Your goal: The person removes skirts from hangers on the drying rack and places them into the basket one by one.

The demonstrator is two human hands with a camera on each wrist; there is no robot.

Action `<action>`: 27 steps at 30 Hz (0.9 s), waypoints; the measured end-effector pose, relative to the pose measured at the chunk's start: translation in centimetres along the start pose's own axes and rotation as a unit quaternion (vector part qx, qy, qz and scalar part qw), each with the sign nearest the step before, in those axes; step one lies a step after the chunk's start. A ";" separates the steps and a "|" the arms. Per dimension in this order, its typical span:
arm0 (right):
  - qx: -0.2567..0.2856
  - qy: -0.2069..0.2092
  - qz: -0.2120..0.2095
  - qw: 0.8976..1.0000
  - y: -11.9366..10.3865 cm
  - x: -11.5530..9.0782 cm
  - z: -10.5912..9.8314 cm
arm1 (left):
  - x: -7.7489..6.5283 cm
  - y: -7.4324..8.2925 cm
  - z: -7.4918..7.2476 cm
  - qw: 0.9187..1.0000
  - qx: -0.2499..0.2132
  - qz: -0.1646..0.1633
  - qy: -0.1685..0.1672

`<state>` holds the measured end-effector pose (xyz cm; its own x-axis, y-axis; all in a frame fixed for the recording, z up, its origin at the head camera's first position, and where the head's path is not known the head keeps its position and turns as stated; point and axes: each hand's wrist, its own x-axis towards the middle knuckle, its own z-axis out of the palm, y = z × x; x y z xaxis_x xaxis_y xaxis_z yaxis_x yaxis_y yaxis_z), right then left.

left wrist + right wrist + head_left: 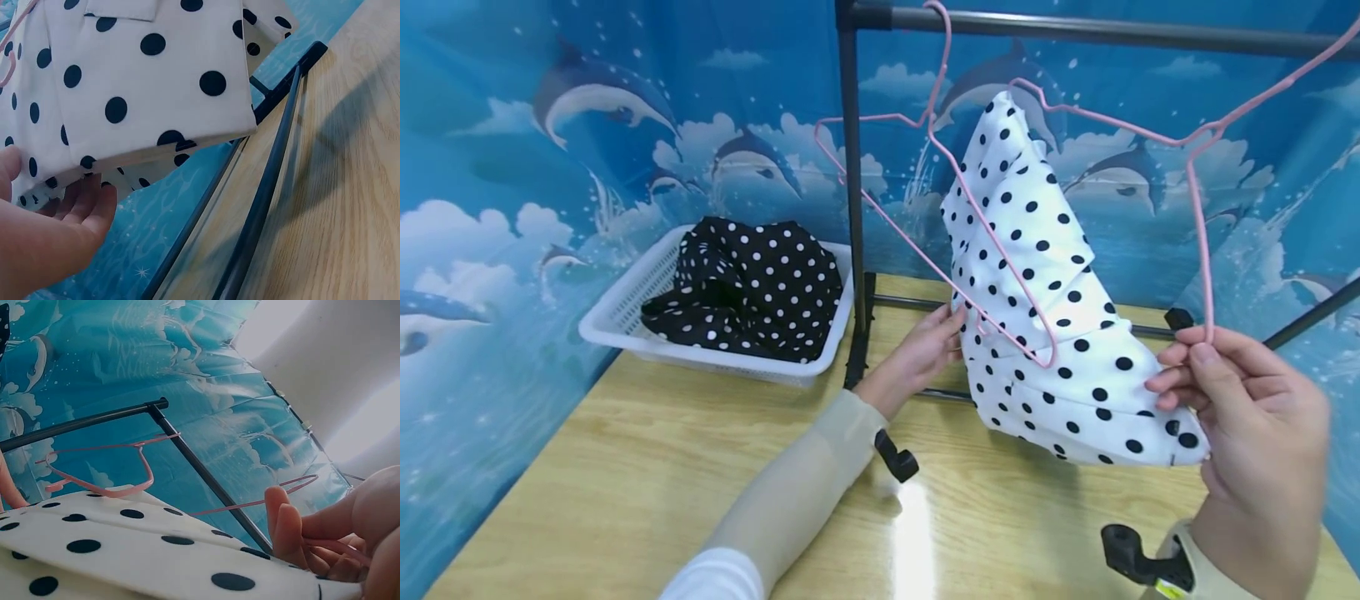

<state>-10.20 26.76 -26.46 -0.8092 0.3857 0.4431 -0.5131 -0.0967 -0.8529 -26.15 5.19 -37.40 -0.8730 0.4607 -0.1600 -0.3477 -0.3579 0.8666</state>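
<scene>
Head view: white cloth (1056,271) is between left hand (928,354) and right hand (1247,400).

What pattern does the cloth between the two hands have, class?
The cloth is white with black polka dots, clearest in the head view.

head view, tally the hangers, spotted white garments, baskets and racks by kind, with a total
Pink hangers: 2
Spotted white garment: 1
White basket: 1
Black rack: 1
Total: 5
</scene>
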 end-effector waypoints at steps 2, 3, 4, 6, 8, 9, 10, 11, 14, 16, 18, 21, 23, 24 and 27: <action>-0.010 0.011 0.011 1.000 0.0 0.1 -0.2 | -0.1 0.1 -0.1 1.000 0.004 -0.007 0.002; -0.015 0.015 0.015 1.000 0.0 0.2 -0.3 | -0.2 0.1 -0.1 1.000 0.007 -0.011 0.002; -0.018 0.016 0.018 1.000 0.0 0.3 -0.5 | -0.3 0.1 -0.2 1.000 0.008 -0.014 0.003; -0.021 0.010 0.025 0.999 0.0 0.5 -0.7 | -0.4 0.0 -0.4 1.000 0.011 -0.015 0.004; -0.019 -0.010 0.021 1.000 0.0 0.7 -1.0 | -0.6 -0.2 -0.7 1.000 0.012 -0.016 0.001; -0.020 -0.020 0.019 0.999 0.0 0.8 -1.1 | -0.6 -0.2 -0.8 1.000 0.013 -0.015 -0.001; -0.019 -0.030 0.018 0.999 0.0 0.8 -1.2 | -0.7 -0.3 -1.0 1.000 0.015 -0.013 -0.002; -0.019 -0.038 0.019 0.999 0.0 0.9 -1.2 | -0.8 -0.4 -1.1 1.000 0.016 -0.009 0.000; -0.025 -0.043 0.027 0.998 0.1 1.2 -1.2 | -0.9 -0.3 -1.5 1.000 0.019 0.008 0.010; -0.029 -0.036 0.033 0.998 0.1 1.3 -1.1 | -1.0 -0.2 -1.7 0.999 0.023 0.025 0.020; -0.028 -0.029 0.042 0.998 0.2 1.5 -1.0 | -1.1 0.0 -1.7 0.998 0.027 0.039 0.028; -0.024 -0.021 0.053 0.998 0.3 1.5 -1.1 | -1.3 0.3 -1.6 0.997 0.030 0.054 0.048; -0.017 -0.018 0.061 0.998 0.3 1.4 -1.3 | -1.4 0.4 -1.5 0.996 0.027 0.062 0.066; -0.015 -0.016 0.064 0.998 0.4 1.4 -1.3 | -1.5 0.5 -1.5 0.995 0.025 0.067 0.074; -0.013 -0.006 0.071 0.997 0.5 1.4 -1.3 | -1.6 0.8 -1.4 0.992 0.017 0.080 0.092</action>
<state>-11.20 28.46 -26.61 -0.8766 0.3586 0.3210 -0.3859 -0.1249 -0.9141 -25.47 3.04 -37.07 -0.9649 0.2428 -0.0998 -0.1905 -0.3862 0.9025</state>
